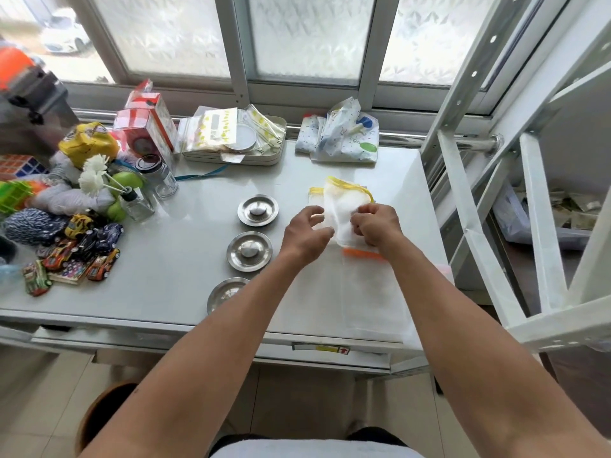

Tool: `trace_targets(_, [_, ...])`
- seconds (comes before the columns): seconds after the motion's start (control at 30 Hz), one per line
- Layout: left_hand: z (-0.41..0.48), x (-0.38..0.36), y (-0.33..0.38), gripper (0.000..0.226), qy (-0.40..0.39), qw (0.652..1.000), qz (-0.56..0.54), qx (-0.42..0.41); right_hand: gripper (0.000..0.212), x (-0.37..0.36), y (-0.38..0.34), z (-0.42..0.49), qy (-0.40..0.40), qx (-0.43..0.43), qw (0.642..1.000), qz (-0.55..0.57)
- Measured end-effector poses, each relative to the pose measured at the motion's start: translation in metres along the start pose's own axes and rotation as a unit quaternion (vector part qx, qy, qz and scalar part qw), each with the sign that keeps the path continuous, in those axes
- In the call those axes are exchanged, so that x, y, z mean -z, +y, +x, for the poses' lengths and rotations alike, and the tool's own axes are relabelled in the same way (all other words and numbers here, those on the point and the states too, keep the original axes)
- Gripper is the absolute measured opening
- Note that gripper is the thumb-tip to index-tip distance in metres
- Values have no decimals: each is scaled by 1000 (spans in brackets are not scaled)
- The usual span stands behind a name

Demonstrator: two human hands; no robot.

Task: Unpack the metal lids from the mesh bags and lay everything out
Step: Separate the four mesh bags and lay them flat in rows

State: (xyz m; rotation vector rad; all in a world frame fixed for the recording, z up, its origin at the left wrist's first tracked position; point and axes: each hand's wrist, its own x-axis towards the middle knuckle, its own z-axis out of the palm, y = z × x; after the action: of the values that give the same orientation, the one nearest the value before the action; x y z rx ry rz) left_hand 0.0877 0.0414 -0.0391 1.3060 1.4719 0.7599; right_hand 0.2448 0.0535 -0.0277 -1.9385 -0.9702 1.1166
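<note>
3 metal lids [258, 210], 3 mesh bags [344, 206], 2 hands [305, 231]

Hardly any readable text. Zip bag [216, 128] on the tray [231, 158] at 12 o'clock has yellow lettering running vertically, too blurred to read. Polka-dot bag [340, 135] at 1 o'clock carries small handwritten-looking marks, illegible. Sticker [320, 348] on the table's front edge [198, 328] at 6 o'clock shows a yellow patch and a red square with an arrow pointing up; any wording on it is too small to make out. Red-and-white box [148, 127] at 11 o'clock: print unreadable.
</note>
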Motion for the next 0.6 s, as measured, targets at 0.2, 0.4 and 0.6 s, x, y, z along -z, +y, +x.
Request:
trace_targets(0.2, [0, 6, -7, 68, -85, 871, 477, -85, 14, 29, -8, 8, 99, 5, 995, -27])
trace_targets(0.4, [-5, 1, -14, 58, -29, 813, 570, -115, 13, 58, 3, 8, 125, -17, 984, -127])
trace_targets(0.6, [8, 0, -9, 46, 17, 787, 561, -258, 29, 58, 13, 14, 106, -44, 990, -87])
